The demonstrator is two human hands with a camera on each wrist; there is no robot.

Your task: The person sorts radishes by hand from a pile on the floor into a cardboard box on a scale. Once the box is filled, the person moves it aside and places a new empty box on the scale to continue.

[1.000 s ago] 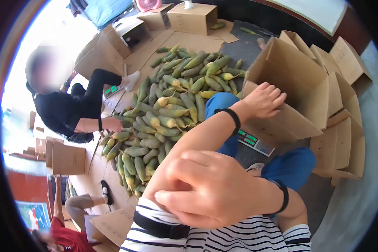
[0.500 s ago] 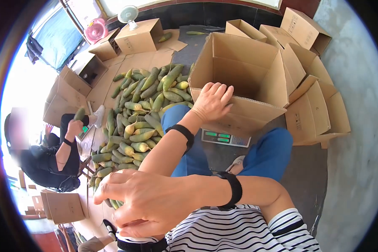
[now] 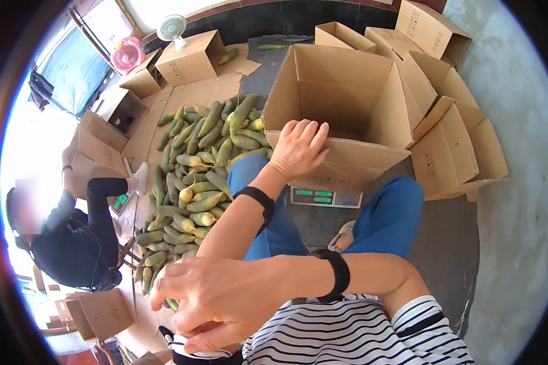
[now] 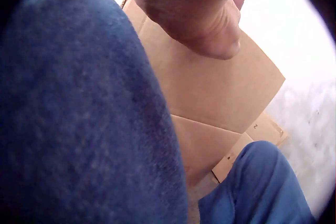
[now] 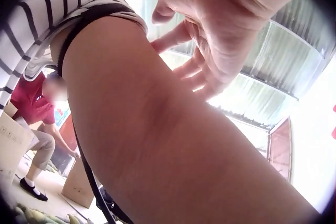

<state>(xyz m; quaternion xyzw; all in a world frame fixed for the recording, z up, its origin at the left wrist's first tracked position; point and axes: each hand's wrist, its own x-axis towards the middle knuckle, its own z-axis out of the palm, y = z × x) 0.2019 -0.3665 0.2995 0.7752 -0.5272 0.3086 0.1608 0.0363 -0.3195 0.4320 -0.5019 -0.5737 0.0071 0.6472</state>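
My left hand (image 3: 298, 149) grips the near rim of a tall open cardboard box (image 3: 341, 159), with the fingers bent over the edge. In the left wrist view its thumb (image 4: 220, 45) lies against the outer wall. Under the box, a digital scale (image 3: 326, 197) shows green lit displays. Crossed over my left arm is my right hand (image 3: 210, 298), its fingers loosely bent and holding nothing. The right wrist view shows this hand (image 5: 220, 29) beside the left arm (image 5: 152, 113). A big heap of green radishes (image 3: 204, 198) lies left of the box.
Several open cardboard boxes (image 3: 456, 152) stand at right by the wall. At the back, a small fan (image 3: 172, 29) sits on a box, near a pink fan (image 3: 128, 55). A person in black (image 3: 73, 243) sits left of the heap. Another person in red (image 5: 32, 98) appears in the right wrist view.
The head view has swung, so the box sits further left. My right hand has slid along the left arm towards the sleeve. The person in black, seen with a radish, now reaches towards a box.
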